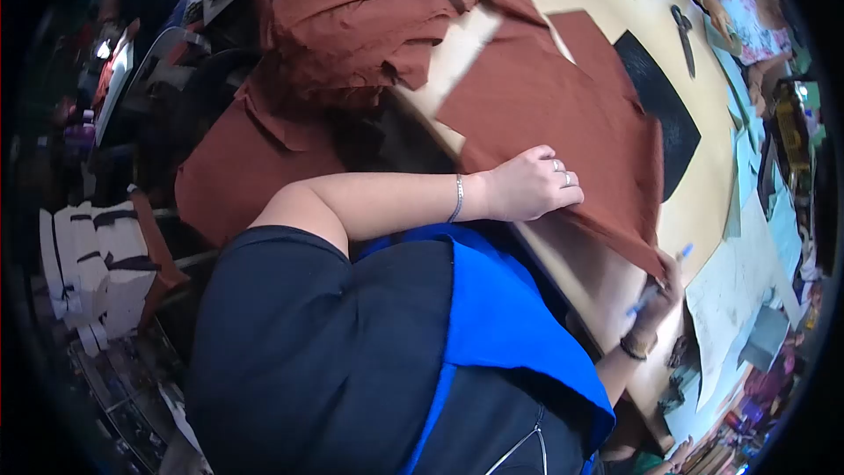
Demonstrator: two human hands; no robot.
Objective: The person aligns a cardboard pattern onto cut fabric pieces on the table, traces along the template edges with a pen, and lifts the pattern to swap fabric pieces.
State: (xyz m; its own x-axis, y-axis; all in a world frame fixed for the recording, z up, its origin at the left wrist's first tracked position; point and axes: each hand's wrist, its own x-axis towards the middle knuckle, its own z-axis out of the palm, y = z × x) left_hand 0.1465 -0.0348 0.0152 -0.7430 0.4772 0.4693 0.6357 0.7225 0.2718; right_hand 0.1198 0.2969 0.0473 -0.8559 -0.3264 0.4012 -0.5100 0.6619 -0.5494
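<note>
A reddish-brown piece of fabric [563, 114] lies across the table, its near edge running between my two hands. My left hand [532, 185], with rings and a silver bracelet, is closed on that edge, fingers curled under and partly hidden. Over at the fabric's right corner, my right hand [659, 295] is slightly blurred, its fingers closed around a blue-tipped pen [640, 306] and against the corner. Under the fabric's far side, a black sheet [658, 110] sticks out.
A large heap of the same brown fabric [360, 18] sits at the upper left, some hanging off the table [703, 123]. Scissors [683, 40] lie on the far side. Pale sheets [738, 273] cover the right edge. Another person's hand [721, 18] shows at the upper right.
</note>
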